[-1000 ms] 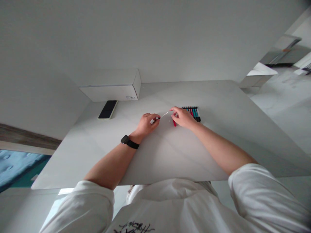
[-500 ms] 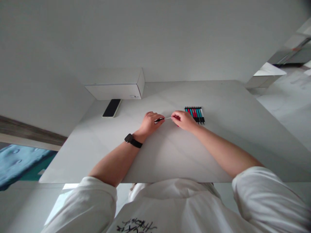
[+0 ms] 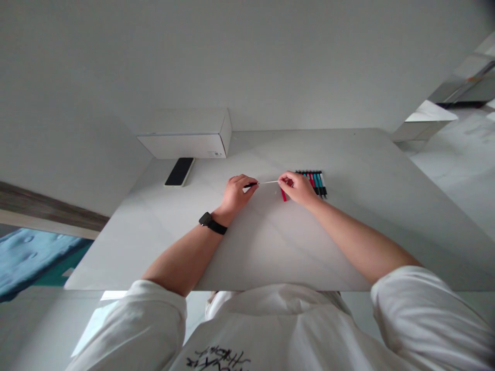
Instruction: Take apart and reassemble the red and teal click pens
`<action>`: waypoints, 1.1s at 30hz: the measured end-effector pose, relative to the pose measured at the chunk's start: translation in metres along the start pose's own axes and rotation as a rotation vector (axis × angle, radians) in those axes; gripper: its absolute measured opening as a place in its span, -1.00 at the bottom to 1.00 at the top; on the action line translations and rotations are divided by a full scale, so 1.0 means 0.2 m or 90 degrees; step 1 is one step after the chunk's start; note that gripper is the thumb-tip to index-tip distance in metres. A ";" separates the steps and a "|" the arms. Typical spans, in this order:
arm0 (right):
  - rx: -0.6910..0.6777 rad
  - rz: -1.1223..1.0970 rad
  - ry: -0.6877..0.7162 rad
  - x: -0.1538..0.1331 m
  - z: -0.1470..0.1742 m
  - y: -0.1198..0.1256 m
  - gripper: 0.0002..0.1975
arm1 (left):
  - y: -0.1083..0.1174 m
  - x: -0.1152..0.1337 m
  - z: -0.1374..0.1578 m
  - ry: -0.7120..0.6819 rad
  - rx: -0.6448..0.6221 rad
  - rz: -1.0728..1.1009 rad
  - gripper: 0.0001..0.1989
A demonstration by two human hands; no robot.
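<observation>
My left hand point(image 3: 235, 194) is closed on a short black pen part point(image 3: 251, 185). From that part a thin white pen refill point(image 3: 268, 182) stretches across to my right hand point(image 3: 298, 188), whose thumb and fingertips pinch its other end. Below the right fingers a red pen barrel point(image 3: 284, 195) lies on the table, its upper end partly covered by the hand. Just right of and behind this hand is a tidy row of several pens point(image 3: 319, 183) in red, teal and white with black ends; the hand hides some of them.
A white box point(image 3: 185, 145) stands against the wall at the back left of the white table point(image 3: 247, 247). In front of it lies a phone point(image 3: 180, 171) with a dark screen. A black watch point(image 3: 212, 222) is on my left wrist.
My right hand has shifted slightly right and up, away from the left, so more of the white refill shows between them. More of the red barrel is now uncovered.
</observation>
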State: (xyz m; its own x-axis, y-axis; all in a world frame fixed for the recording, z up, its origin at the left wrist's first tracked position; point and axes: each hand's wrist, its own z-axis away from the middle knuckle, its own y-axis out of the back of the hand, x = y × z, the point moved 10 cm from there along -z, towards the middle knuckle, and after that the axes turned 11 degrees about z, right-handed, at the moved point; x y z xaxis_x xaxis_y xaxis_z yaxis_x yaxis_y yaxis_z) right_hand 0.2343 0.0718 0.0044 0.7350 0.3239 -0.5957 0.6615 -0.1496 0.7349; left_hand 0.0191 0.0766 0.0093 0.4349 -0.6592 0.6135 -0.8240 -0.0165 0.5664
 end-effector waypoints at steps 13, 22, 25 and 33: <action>0.009 -0.134 -0.024 0.09 -0.03 -0.02 -0.72 | -0.01 0.01 -0.01 -0.011 -0.006 0.018 -0.90; 0.043 -0.431 -0.126 0.20 -0.06 -0.02 -0.57 | 0.01 0.01 -0.01 -0.014 0.030 0.019 -0.93; 0.094 -0.427 -0.134 0.22 -0.10 0.09 -0.56 | 0.02 0.00 -0.01 -0.011 0.035 0.029 -0.93; -0.037 -0.190 -0.110 0.13 -0.17 0.09 -0.62 | 0.02 -0.05 -0.01 0.006 0.052 0.049 -0.95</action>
State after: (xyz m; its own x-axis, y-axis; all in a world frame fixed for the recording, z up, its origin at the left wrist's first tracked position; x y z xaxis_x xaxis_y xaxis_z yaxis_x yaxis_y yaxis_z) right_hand 0.2597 0.1100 0.0133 0.5280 0.1816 -0.8296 0.8452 -0.0167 0.5342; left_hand 0.0112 0.0853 0.0065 0.3723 -0.6541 0.6584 -0.8817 -0.0277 0.4711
